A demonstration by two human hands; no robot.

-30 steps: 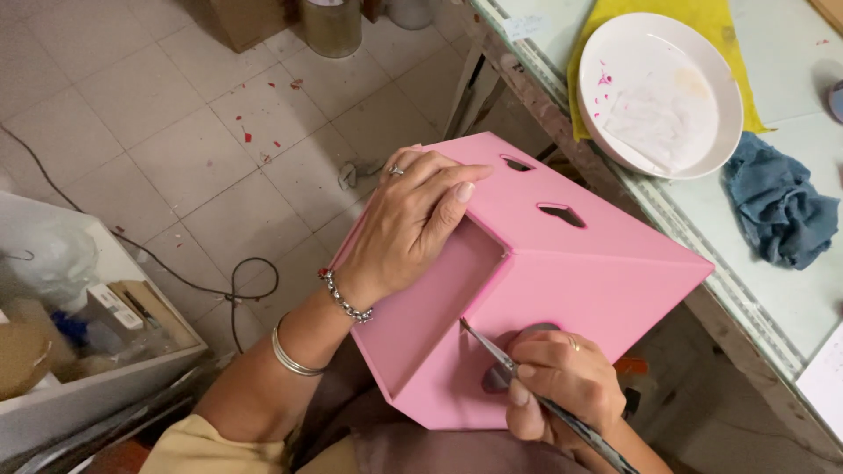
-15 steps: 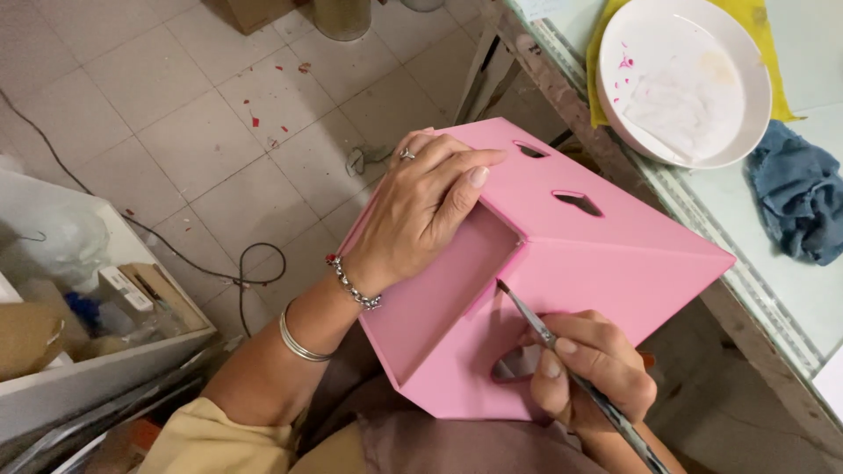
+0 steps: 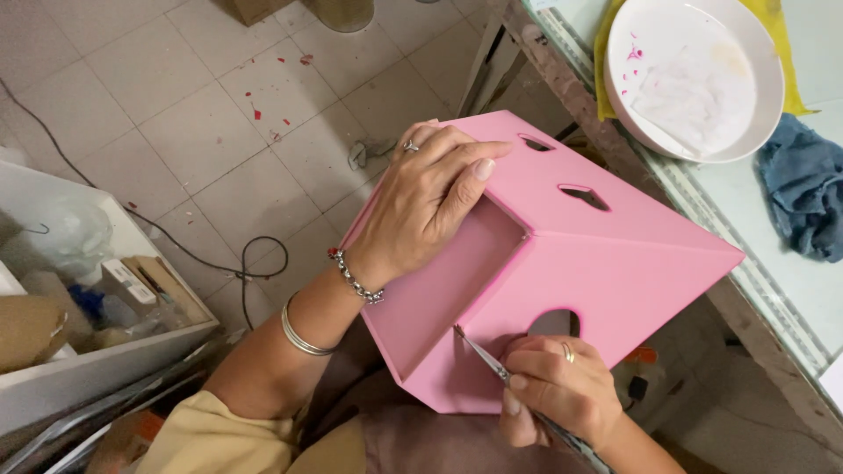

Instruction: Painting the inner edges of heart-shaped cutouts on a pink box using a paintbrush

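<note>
Two hands on pink wooden box [image 3: 562, 263], left hand [image 3: 430, 197] clasped over its upper edge, right hand [image 3: 558, 391] beneath, pinching thin brush [image 3: 483, 358], tip touching box's lower front face beside left wrist.

Craft workshop: paint-flecked floor [image 3: 263, 114], workbench [image 3: 746, 272]
</note>
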